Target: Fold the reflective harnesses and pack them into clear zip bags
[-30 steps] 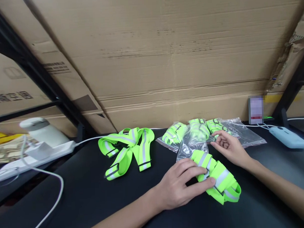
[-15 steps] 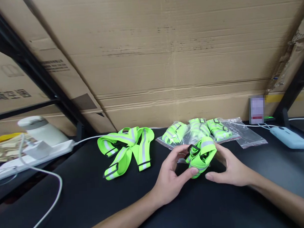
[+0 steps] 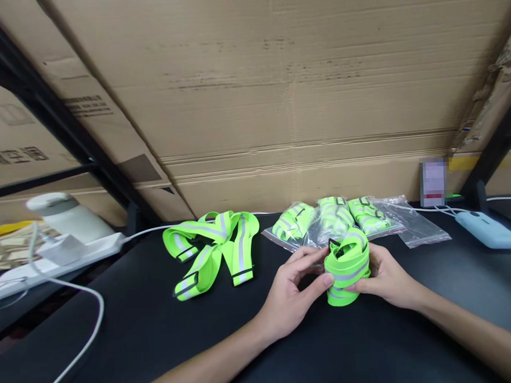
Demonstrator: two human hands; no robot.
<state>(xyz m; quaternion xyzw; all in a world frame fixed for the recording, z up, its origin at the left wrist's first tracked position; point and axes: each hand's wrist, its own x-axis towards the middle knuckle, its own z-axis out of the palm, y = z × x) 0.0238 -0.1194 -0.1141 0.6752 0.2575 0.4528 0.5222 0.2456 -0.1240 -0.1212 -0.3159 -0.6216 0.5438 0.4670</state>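
Note:
A rolled reflective strap (image 3: 347, 271), neon green with a silver stripe and a black buckle at its top left, is held between my two hands above the black table. My left hand (image 3: 298, 288) grips its left side, thumb on the front face. On the right side, my right hand (image 3: 386, 277) wraps it with the thumb across the front and the other fingers hidden behind. Left of my hands, a loose reflective strap (image 3: 218, 248) with black buckles lies in loops. Behind the roll sit clear plastic bags (image 3: 294, 226) with more rolled green straps in them.
A pale blue power bank (image 3: 487, 229) lies at the right, cabled to a phone-like device (image 3: 433, 182) by the cardboard (image 3: 286, 101) at the back. At the left are a white power strip (image 3: 90, 253), a white bottle (image 3: 72, 217) and a white cable (image 3: 98, 320).
The rolled strap has been turned so its banded side faces me. My right thumb has closed onto its front, and the roll sits slightly further right.

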